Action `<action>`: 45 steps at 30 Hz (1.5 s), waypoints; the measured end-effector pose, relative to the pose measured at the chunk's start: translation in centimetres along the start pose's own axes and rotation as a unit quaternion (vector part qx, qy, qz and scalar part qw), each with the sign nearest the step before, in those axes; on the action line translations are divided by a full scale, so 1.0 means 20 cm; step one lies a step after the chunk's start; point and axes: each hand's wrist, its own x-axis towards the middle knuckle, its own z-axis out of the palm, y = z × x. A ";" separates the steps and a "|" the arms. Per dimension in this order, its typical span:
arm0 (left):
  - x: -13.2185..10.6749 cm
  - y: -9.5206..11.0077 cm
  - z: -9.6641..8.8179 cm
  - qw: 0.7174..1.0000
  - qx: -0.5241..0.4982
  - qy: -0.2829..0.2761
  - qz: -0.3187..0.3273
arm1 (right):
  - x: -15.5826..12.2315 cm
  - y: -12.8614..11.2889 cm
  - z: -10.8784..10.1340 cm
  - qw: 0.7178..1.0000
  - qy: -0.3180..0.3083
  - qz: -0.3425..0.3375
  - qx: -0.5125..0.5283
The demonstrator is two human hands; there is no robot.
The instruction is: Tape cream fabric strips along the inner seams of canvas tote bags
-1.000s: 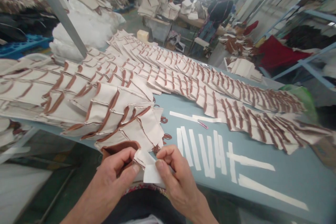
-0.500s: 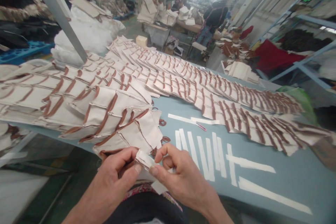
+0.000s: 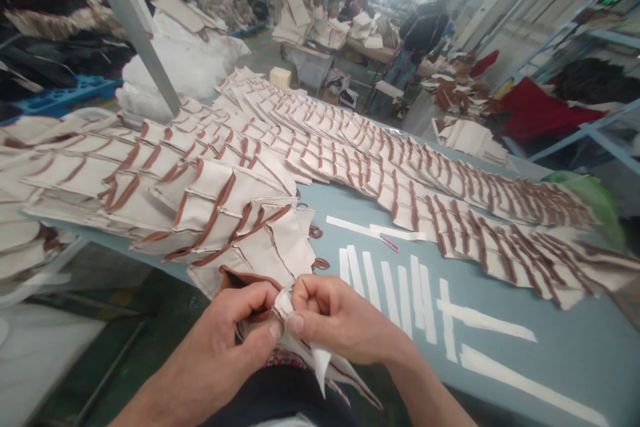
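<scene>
My left hand (image 3: 245, 327) pinches the edge of a cream fabric piece with brown trim (image 3: 250, 278), close to my body. My right hand (image 3: 340, 317) is closed beside it, thumb and forefinger pinched on a white strip (image 3: 321, 365). The strip's loose end hangs below my right hand, while its upper part is bunched between the two thumbs at the fabric edge. Most of the held piece is hidden behind my hands; a corner of it droops to the lower right.
Overlapping cream pieces with brown trim (image 3: 260, 180) cover the left and back of the blue-grey table (image 3: 565, 293). Several loose white strips (image 3: 369, 280) and a pink clip-like item (image 3: 390, 243) lie at the right. A metal post (image 3: 130, 33) rises at the left; a person (image 3: 423, 33) stands farther back.
My hands have drawn together, and the flat band between them is now bunched up. The strip's end hangs lower, and more of the brown-trimmed piece shows. The view has shifted slightly.
</scene>
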 end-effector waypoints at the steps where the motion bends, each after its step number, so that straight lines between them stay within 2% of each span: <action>1: 0.00 0.00 0.00 1.000 -0.002 0.000 -0.006 | 0.00 0.00 0.01 1.000 0.013 -0.010 -0.024; 7: -0.04 -0.01 -0.03 0.998 -0.032 -0.002 -0.055 | 0.00 -0.04 0.04 0.972 0.053 -0.075 -0.215; 12: -0.05 -0.02 -0.02 0.998 -0.010 0.026 -0.052 | 0.01 -0.05 0.05 0.973 0.033 -0.090 -0.211; 17: -0.02 -0.01 -0.01 0.998 0.007 0.064 -0.024 | 0.02 -0.03 0.07 0.960 0.067 -0.099 -0.254; 25: -0.04 -0.03 -0.01 0.997 0.036 0.067 -0.010 | 0.03 -0.01 0.07 0.961 0.087 -0.077 -0.253; 28: -0.04 -0.05 0.02 0.994 0.040 0.106 0.012 | 0.02 0.01 0.10 0.961 0.110 -0.072 -0.245; 32: -0.03 -0.07 0.05 0.984 0.061 0.166 0.032 | 0.02 0.03 0.17 0.950 0.172 -0.041 -0.258; 36: -0.03 -0.06 0.07 0.975 0.098 0.187 0.067 | 0.03 0.05 0.19 0.942 0.197 -0.021 -0.270; 38: -0.02 -0.05 0.07 0.974 0.098 0.191 0.076 | 0.04 0.06 0.18 0.949 0.198 -0.020 -0.245; 41: -0.01 -0.06 0.08 0.977 0.059 0.198 0.044 | 0.05 0.09 0.16 0.968 0.178 -0.017 -0.173; 45: 0.00 -0.11 0.11 0.981 -0.066 0.178 -0.043 | 0.01 0.15 0.17 0.973 0.178 -0.003 -0.149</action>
